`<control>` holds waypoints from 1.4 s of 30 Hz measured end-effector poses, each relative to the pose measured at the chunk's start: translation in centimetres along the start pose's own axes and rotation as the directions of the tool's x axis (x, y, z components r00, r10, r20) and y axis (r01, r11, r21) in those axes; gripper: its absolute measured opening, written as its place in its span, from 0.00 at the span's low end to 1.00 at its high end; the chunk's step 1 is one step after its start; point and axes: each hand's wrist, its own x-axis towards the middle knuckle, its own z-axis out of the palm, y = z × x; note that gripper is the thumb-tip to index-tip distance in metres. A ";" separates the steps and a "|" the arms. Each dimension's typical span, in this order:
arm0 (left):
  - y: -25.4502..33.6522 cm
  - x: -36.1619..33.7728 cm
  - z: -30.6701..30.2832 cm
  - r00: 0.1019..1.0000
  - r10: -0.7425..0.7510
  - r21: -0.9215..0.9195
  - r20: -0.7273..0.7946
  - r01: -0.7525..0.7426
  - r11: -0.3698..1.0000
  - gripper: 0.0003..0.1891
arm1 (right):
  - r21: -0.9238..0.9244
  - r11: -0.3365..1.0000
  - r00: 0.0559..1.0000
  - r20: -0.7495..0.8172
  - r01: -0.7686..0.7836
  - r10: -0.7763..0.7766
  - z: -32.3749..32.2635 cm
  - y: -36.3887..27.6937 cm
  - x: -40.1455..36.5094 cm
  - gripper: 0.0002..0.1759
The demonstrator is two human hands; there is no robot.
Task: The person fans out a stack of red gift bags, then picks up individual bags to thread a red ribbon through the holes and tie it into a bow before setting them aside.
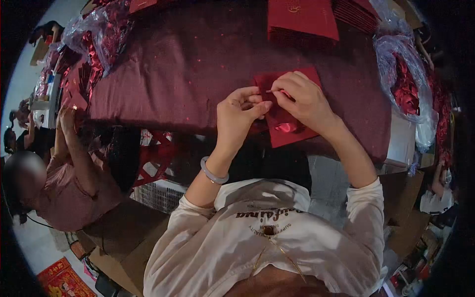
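A red folded paper piece (303, 136), like a flat gift bag or large envelope, lies tilted at the near edge of the table, under my hands. My right hand (308, 103) is over its upper part, closed in a pinch on a thin strip with a small pale tip (268, 91). Just to the left, my left hand (234, 116) has its fingers curled and its thumb pointing toward the right hand; what it holds, if anything, is too small to make out. A shiny red ribbon (287, 127) lies on the paper below my right hand.
Stacks of red folders (303, 22) stand at the table's far side. Plastic bags of shiny red material (406, 94) lie at the right and far left. A dark red cloth (173, 74) covers the table. Another person (81, 193) works at the left end.
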 end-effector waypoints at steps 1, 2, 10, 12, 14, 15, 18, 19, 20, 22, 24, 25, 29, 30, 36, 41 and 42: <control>0.0 0.0 0.0 1.000 -0.003 -0.005 0.002 0.003 1.000 0.18 | 0.041 0.998 0.998 0.051 -0.050 0.048 -0.2 -0.1 0.0 0.08; -0.1 -0.1 0.0 1.000 -0.001 -0.007 0.000 0.001 1.000 0.18 | 0.080 0.992 0.990 0.103 -0.102 0.093 -0.3 -0.2 0.1 0.08; -0.5 0.1 0.1 1.000 0.002 0.104 -0.005 -0.002 0.995 0.16 | -0.329 0.918 0.966 0.198 0.223 -0.164 -0.1 -1.9 0.4 0.13; -0.2 -0.1 0.2 1.000 0.007 0.076 -0.008 -0.006 0.997 0.16 | -0.268 0.961 0.986 0.167 0.067 -0.022 0.0 -1.8 0.4 0.11; 0.1 -0.2 0.0 1.000 0.008 0.051 -0.013 -0.008 0.999 0.15 | -0.092 0.996 0.994 0.110 -0.010 0.021 0.0 -0.7 0.5 0.09; 0.4 -0.2 -0.3 0.999 -0.034 0.014 0.028 0.034 0.999 0.16 | 0.091 0.993 0.996 0.059 -0.077 0.071 -0.2 -0.3 0.6 0.07; -0.6 0.2 -1.7 0.989 -0.016 -0.004 0.148 0.016 1.000 0.17 | 0.368 0.872 0.946 0.157 -0.324 0.285 0.0 0.5 -0.1 0.07; -0.9 0.2 -1.8 0.978 0.121 0.178 0.171 -0.151 0.972 0.18 | 0.448 0.823 0.937 0.175 -0.350 0.303 0.2 0.9 -0.3 0.07; -1.1 0.2 -1.8 0.945 0.245 0.347 0.219 -0.310 0.885 0.19 | 0.453 0.811 0.929 0.172 -0.370 0.328 0.2 1.0 -0.6 0.07; -0.6 0.0 -0.9 0.947 0.251 0.382 0.200 -0.311 0.870 0.19 | 0.460 0.806 0.928 0.168 -0.372 0.333 0.4 1.0 -0.7 0.07; -0.7 0.4 -0.1 0.847 0.500 0.643 0.180 -0.486 0.592 0.16 | 0.462 0.804 0.927 0.160 -0.374 0.340 0.4 0.9 -0.6 0.07; -0.7 0.6 0.2 0.829 0.536 0.665 0.160 -0.492 0.562 0.12 | 0.448 0.815 0.930 0.173 -0.368 0.325 0.4 0.8 -0.6 0.07; -1.3 1.8 0.2 0.722 0.653 0.753 0.228 -0.556 0.352 0.09 | 0.439 0.831 0.939 0.148 -0.343 0.310 0.3 0.9 -0.5 0.10; -1.0 1.8 0.1 0.724 0.648 0.751 0.238 -0.560 0.349 0.09 | 0.444 0.830 0.940 0.130 -0.339 0.314 0.3 0.8 -0.6 0.11; 2.5 1.6 -1.3 0.857 0.352 0.781 0.376 -0.497 0.378 0.05 | 0.515 0.806 0.951 0.063 -0.291 0.303 0.2 1.4 -0.8 0.13; 6.0 1.7 -6.5 0.917 0.206 0.814 0.343 -0.399 0.423 0.06 | 0.703 0.625 0.922 0.116 -0.339 0.369 0.6 1.9 -1.2 0.19; 6.3 1.4 -7.6 0.916 0.281 0.846 0.288 -0.381 0.374 0.06 | 0.686 0.659 0.936 0.096 -0.308 0.338 0.8 2.2 -1.3 0.21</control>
